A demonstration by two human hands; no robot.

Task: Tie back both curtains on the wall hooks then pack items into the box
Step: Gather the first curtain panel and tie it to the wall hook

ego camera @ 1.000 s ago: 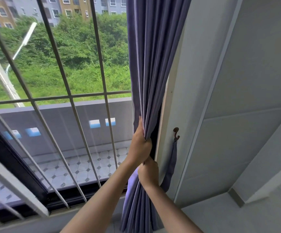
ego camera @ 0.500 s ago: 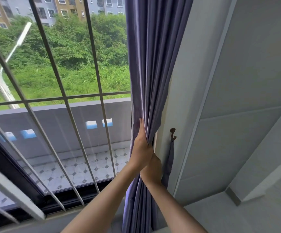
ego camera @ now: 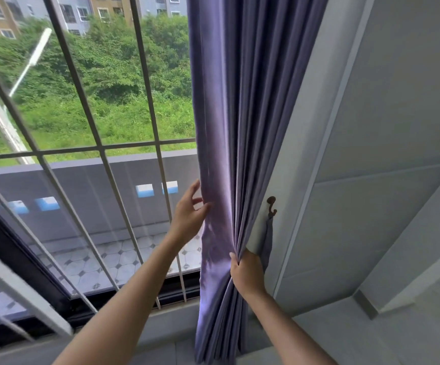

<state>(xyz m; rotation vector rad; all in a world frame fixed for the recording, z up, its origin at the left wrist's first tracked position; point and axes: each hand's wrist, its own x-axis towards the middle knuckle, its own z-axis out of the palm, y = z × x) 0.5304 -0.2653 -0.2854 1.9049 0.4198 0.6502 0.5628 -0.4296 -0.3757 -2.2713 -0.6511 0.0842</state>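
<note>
Since a moment ago the left hand [ego camera: 190, 212] has let go of the bunched folds and moved up and out to the window-side edge of the curtain [ego camera: 240, 127], where its loosely spread fingers only touch the cloth; the right hand [ego camera: 248, 272] has slid lower and grips the gathered pleats. In the head view the curtain hangs gathered against the wall, just left of the hook [ego camera: 271, 206], from which the tieback [ego camera: 267, 238] hangs slack, so this curtain is not yet tied. The second curtain and the box are out of view, so most of the task seems left. The window bars [ego camera: 145, 106] crowd the left, the wall [ego camera: 319, 180] the right, with open room below.
</note>
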